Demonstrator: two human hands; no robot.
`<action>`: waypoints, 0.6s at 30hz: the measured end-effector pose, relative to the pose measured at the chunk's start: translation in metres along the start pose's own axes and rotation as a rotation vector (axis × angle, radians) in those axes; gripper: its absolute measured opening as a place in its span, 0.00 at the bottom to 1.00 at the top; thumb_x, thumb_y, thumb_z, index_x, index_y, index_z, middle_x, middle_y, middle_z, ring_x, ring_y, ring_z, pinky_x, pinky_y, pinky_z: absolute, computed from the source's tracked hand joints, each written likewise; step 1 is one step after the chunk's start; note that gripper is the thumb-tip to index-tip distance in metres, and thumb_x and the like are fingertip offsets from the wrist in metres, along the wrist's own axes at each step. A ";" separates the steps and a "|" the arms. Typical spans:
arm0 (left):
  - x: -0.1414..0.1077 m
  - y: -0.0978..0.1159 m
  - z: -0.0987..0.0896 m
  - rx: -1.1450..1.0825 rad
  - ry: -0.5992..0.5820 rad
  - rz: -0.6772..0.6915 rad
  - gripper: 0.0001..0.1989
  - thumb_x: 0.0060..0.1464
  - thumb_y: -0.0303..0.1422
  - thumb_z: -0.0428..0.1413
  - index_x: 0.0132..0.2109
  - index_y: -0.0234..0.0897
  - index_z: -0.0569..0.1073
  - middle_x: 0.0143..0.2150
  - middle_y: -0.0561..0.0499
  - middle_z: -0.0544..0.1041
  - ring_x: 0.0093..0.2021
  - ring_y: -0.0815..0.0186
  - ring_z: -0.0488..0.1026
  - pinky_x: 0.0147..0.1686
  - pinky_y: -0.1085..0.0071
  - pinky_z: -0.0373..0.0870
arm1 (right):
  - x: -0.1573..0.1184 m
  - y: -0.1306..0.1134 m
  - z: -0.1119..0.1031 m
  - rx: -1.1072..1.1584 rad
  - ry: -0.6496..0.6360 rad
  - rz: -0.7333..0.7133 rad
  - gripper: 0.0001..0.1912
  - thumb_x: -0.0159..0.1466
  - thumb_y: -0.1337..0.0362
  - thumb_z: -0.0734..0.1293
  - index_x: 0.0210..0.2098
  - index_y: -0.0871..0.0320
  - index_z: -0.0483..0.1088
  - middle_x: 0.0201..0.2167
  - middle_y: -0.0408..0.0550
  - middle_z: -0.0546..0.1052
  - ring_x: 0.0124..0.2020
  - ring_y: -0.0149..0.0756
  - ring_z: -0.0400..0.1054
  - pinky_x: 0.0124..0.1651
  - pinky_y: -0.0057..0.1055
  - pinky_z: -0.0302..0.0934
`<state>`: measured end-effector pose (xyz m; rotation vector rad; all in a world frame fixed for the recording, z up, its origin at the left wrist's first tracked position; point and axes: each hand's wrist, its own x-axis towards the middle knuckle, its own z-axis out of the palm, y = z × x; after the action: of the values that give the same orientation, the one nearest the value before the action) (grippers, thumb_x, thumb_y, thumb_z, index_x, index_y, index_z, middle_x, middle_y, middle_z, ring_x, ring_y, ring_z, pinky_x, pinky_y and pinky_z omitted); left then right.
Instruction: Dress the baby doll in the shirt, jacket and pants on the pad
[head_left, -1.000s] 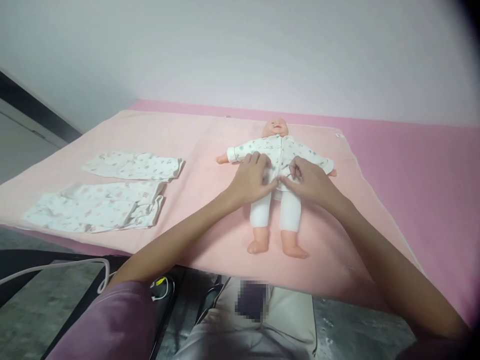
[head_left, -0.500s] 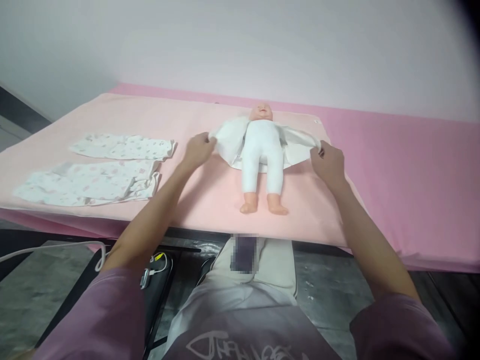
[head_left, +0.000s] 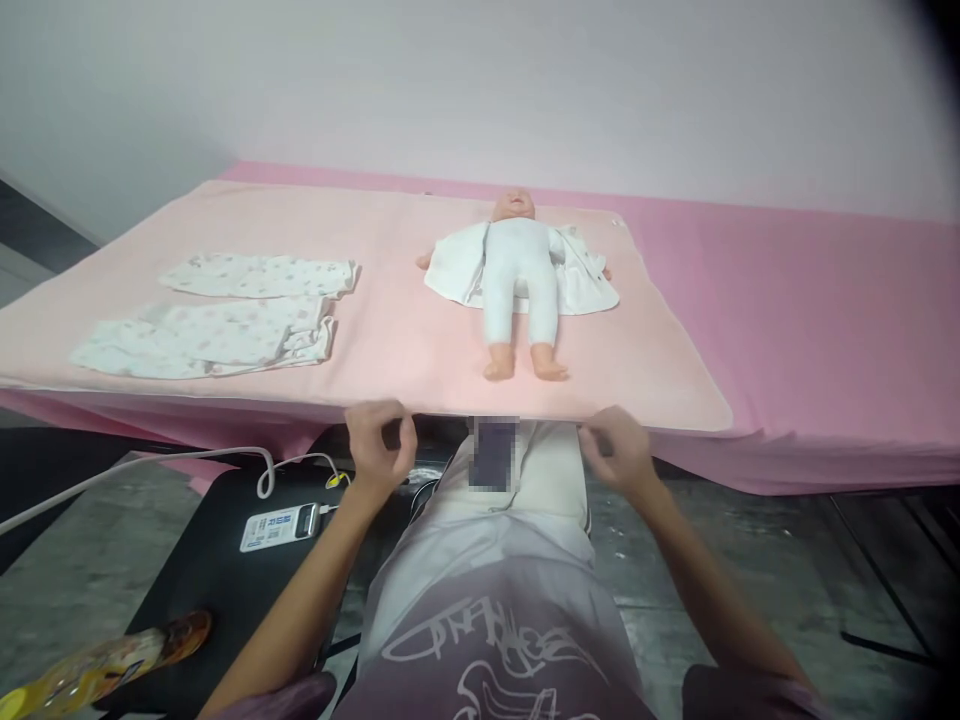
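Note:
A baby doll (head_left: 522,255) lies on its back on the pale pink mat (head_left: 450,370), feet toward me. Its white top (head_left: 459,266) is spread open to both sides, with a small hand showing past each sleeve. My left hand (head_left: 381,443) is at the mat's front edge, below the doll's feet and to the left. Its fingers curl toward the thumb around a gap, with nothing visible in them. To the right along the same edge, my right hand (head_left: 616,448) is loosely closed and slightly blurred; I see nothing in it. Both hands are apart from the doll.
Two printed white baby garments, a smaller one (head_left: 259,276) and a larger one (head_left: 202,338), lie flat at left. Darker pink cloth (head_left: 765,330) covers the right side. Below left, a black seat (head_left: 217,575) bears a power bank (head_left: 279,527) with a white cable, near a bottle (head_left: 97,672).
Both hands have let go of the white top and drawn back to the mat's front edge. The top now lies flat beside the doll. My view has tilted downward.

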<state>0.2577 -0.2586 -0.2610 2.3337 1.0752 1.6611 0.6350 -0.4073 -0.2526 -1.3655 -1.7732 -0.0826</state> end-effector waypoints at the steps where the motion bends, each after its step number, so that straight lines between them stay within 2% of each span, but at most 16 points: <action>1: -0.023 0.003 0.000 -0.055 -0.046 -0.027 0.06 0.66 0.37 0.63 0.46 0.43 0.76 0.40 0.45 0.81 0.43 0.52 0.78 0.51 0.53 0.71 | -0.017 -0.008 0.011 0.050 -0.012 -0.021 0.07 0.78 0.64 0.66 0.40 0.54 0.71 0.32 0.46 0.74 0.34 0.39 0.67 0.42 0.37 0.61; 2: -0.044 0.004 0.003 -0.125 -0.113 -0.116 0.07 0.65 0.39 0.64 0.44 0.43 0.76 0.40 0.45 0.81 0.43 0.52 0.78 0.50 0.53 0.72 | -0.033 -0.013 0.023 0.102 -0.037 0.011 0.08 0.78 0.65 0.65 0.40 0.54 0.70 0.31 0.45 0.73 0.34 0.39 0.66 0.41 0.37 0.60; 4: -0.075 0.006 0.019 -0.318 -0.203 -0.475 0.10 0.63 0.43 0.65 0.43 0.42 0.79 0.42 0.44 0.82 0.45 0.53 0.78 0.52 0.54 0.73 | -0.057 -0.018 0.049 0.193 -0.085 0.176 0.09 0.79 0.62 0.64 0.40 0.54 0.71 0.33 0.46 0.75 0.33 0.38 0.67 0.41 0.36 0.61; 6: -0.089 0.005 0.049 -0.533 -0.252 -0.898 0.14 0.59 0.45 0.68 0.45 0.41 0.81 0.48 0.43 0.84 0.49 0.54 0.80 0.55 0.56 0.74 | -0.073 -0.016 0.077 0.288 -0.102 0.378 0.12 0.80 0.57 0.64 0.41 0.54 0.72 0.35 0.47 0.77 0.34 0.39 0.69 0.41 0.36 0.63; 7: -0.091 0.005 0.067 -0.588 -0.265 -1.006 0.16 0.57 0.46 0.69 0.45 0.40 0.82 0.49 0.42 0.84 0.50 0.54 0.81 0.55 0.57 0.75 | -0.078 -0.015 0.090 0.341 -0.106 0.466 0.13 0.79 0.54 0.65 0.41 0.54 0.73 0.35 0.47 0.78 0.35 0.39 0.71 0.41 0.36 0.64; 10: -0.086 -0.001 0.121 -0.672 -0.282 -1.122 0.18 0.54 0.45 0.71 0.44 0.37 0.82 0.48 0.38 0.87 0.51 0.51 0.84 0.58 0.55 0.77 | -0.090 -0.009 0.123 0.446 -0.111 0.621 0.18 0.78 0.48 0.65 0.40 0.54 0.73 0.34 0.48 0.79 0.36 0.41 0.73 0.42 0.36 0.66; 13: -0.080 -0.008 0.159 -0.711 -0.254 -1.177 0.19 0.51 0.45 0.72 0.43 0.36 0.83 0.49 0.37 0.88 0.56 0.48 0.85 0.64 0.51 0.76 | -0.101 -0.001 0.144 0.440 -0.081 0.680 0.19 0.78 0.46 0.64 0.40 0.53 0.73 0.33 0.47 0.78 0.35 0.42 0.73 0.42 0.35 0.66; 15: -0.080 -0.009 0.170 -0.723 -0.235 -1.192 0.20 0.50 0.45 0.73 0.45 0.36 0.84 0.51 0.38 0.88 0.60 0.45 0.83 0.68 0.49 0.73 | -0.109 0.005 0.151 0.429 -0.060 0.722 0.19 0.78 0.46 0.63 0.41 0.53 0.73 0.33 0.47 0.78 0.35 0.42 0.73 0.41 0.35 0.66; 18: -0.080 -0.008 0.173 -0.736 -0.214 -1.189 0.19 0.50 0.43 0.74 0.45 0.37 0.85 0.53 0.40 0.88 0.65 0.45 0.80 0.71 0.52 0.71 | -0.118 0.012 0.155 0.424 -0.047 0.764 0.20 0.78 0.45 0.62 0.41 0.53 0.72 0.34 0.47 0.79 0.34 0.42 0.72 0.41 0.35 0.66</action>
<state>0.3886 -0.2436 -0.3994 0.9817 1.1400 0.9975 0.5559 -0.4105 -0.4312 -1.6221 -1.1089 0.6999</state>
